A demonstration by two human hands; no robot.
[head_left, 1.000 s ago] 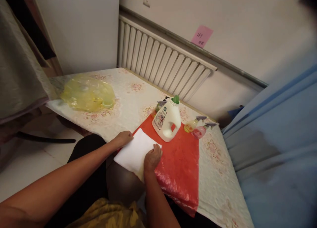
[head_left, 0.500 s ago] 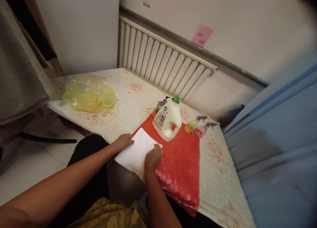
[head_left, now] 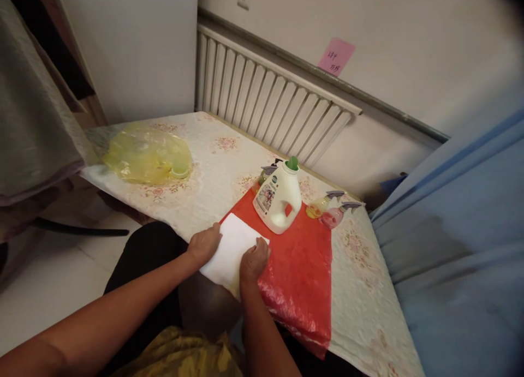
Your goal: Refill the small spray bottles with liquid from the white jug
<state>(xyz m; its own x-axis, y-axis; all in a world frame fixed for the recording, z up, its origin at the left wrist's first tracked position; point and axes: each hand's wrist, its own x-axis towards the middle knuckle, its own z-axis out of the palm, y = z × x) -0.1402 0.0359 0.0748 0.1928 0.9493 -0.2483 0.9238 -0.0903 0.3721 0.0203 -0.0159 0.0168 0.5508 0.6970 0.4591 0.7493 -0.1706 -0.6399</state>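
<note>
My left hand (head_left: pixel 206 244) grips the left edge of a folded white cloth (head_left: pixel 229 246), its thumb on top. Opposite it, my right hand (head_left: pixel 254 260) is closed on the right side of the same cloth, near the upper right corner. The cloth lies partly over a red plastic sheet (head_left: pixel 301 273) and partly over my lap. Just beyond the cloth, a cream detergent jug (head_left: pixel 280 194) with a green spout stands upright on the sheet, apart from both hands.
Yellow and pink spray bottles (head_left: pixel 331 217) sit right of the jug, and another spray bottle (head_left: pixel 264 176) is partly hidden behind it. A yellow plastic bag (head_left: pixel 143 153) lies on the flowered tablecloth (head_left: pixel 216 172). Behind stands a radiator (head_left: pixel 262 93); a blue curtain (head_left: pixel 458 246) hangs right.
My left hand has shifted slightly down and covers more of the cloth's left edge. The cloth's lower left corner has moved inward. My right hand has barely moved.
</note>
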